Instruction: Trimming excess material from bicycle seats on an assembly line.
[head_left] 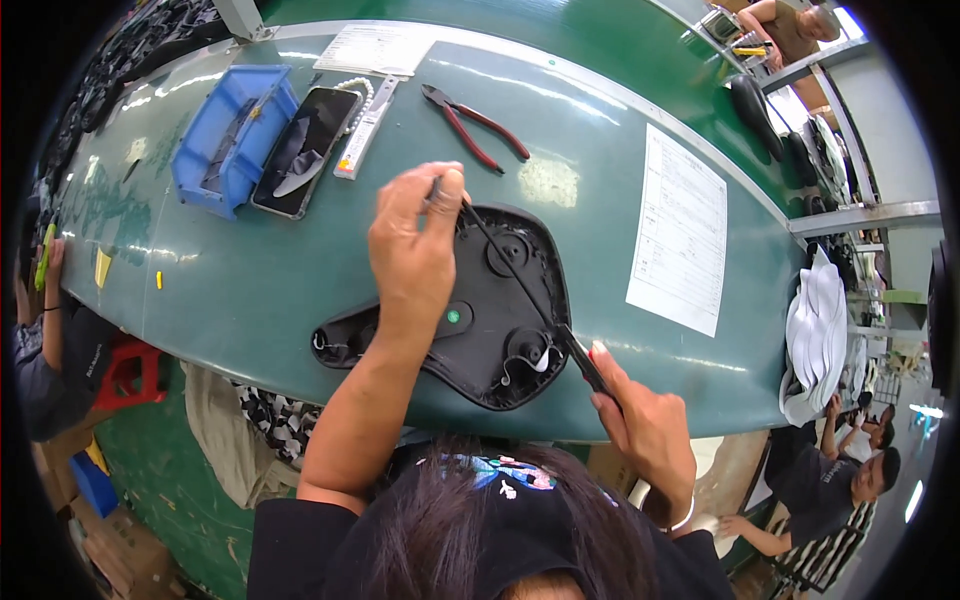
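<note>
Underside up on the table lies a black bicycle saddle [470, 345], its nose to the left and a green round sticker near its middle. My left hand [415, 250] is closed in a pinch above its far edge, holding a thin black strip [510, 262]. This strip runs taut across the saddle to its right edge. There my right hand [645, 420] is closed around a slim dark hand tool [585, 362], its tip meeting the strip; the kind of tool is unclear. A pale loose thread [515, 362] curls on the saddle beside the tip.
Beyond the saddle lie red-handled cutting pliers [470, 125], a flat white package [365, 130], a phone [305, 150] and a blue bin [230, 140]. Printed sheets [680, 230] rest right and far. Stacked white saddle covers [815, 330] stand right. Co-workers [820, 490] are at both sides.
</note>
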